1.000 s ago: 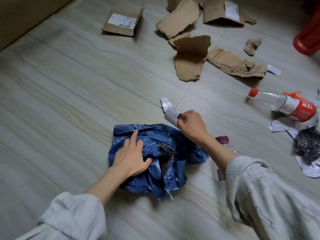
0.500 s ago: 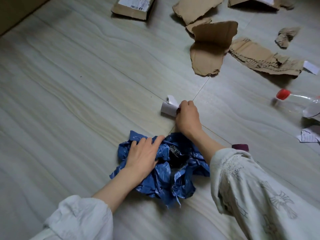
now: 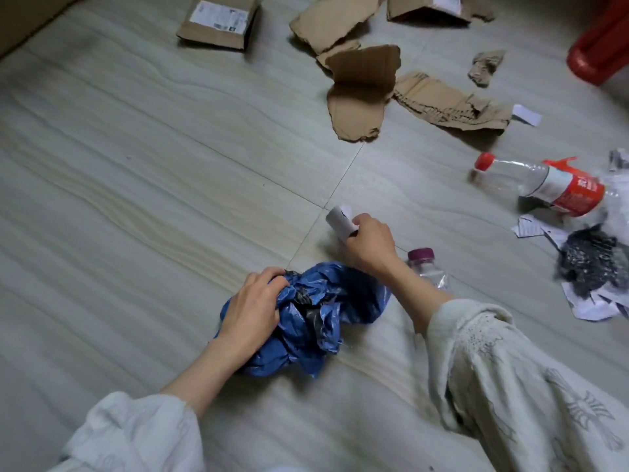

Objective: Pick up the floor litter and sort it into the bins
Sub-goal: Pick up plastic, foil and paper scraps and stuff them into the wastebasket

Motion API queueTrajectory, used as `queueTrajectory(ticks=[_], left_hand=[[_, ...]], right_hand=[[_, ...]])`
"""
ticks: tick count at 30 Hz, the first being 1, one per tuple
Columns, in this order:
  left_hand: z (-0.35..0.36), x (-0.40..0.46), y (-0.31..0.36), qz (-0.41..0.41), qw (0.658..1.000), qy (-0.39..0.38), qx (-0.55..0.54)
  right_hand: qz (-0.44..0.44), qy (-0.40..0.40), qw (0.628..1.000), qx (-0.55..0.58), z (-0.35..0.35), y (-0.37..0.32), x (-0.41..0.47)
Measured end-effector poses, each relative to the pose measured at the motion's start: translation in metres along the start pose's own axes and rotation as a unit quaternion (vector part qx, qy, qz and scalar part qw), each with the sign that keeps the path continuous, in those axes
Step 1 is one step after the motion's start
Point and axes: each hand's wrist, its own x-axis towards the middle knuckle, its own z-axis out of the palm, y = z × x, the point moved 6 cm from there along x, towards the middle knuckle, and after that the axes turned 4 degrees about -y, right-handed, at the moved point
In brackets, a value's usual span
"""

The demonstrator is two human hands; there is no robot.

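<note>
A crumpled blue plastic bag lies on the pale tiled floor in front of me. My left hand grips its left side, fingers curled into the plastic. Just beyond the bag, my right hand holds a small white paper scrap pinched in its fingers, close to the floor. A clear bottle with a purple cap lies partly hidden behind my right forearm.
Torn cardboard pieces and a flattened box lie farther off. At the right are a clear bottle with a red cap and label, white paper scraps, a black crumpled bag. A red container stands at top right.
My left hand went from lying flat on the blue bag to gripping it, and the bag has bunched up. My right hand has kept hold of the paper scrap.
</note>
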Motion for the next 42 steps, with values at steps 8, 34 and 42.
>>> queueTrajectory(ticks=[8,34,42], left_hand=[[-0.020,-0.017,0.055,0.000,1.000,0.004,0.013],[-0.074,-0.214,0.530,0.429,0.898,0.009,-0.100],[0.015,-0.238,0.623,0.502,0.851,-0.045,-0.147]], right_hand=[[0.073,0.031,0.996,0.049,-0.065,0.065,-0.101],[0.327,0.421,0.833,0.147,-0.275,0.310,-0.579],[0.347,0.448,0.795,0.217,-0.251,0.401,-0.587]])
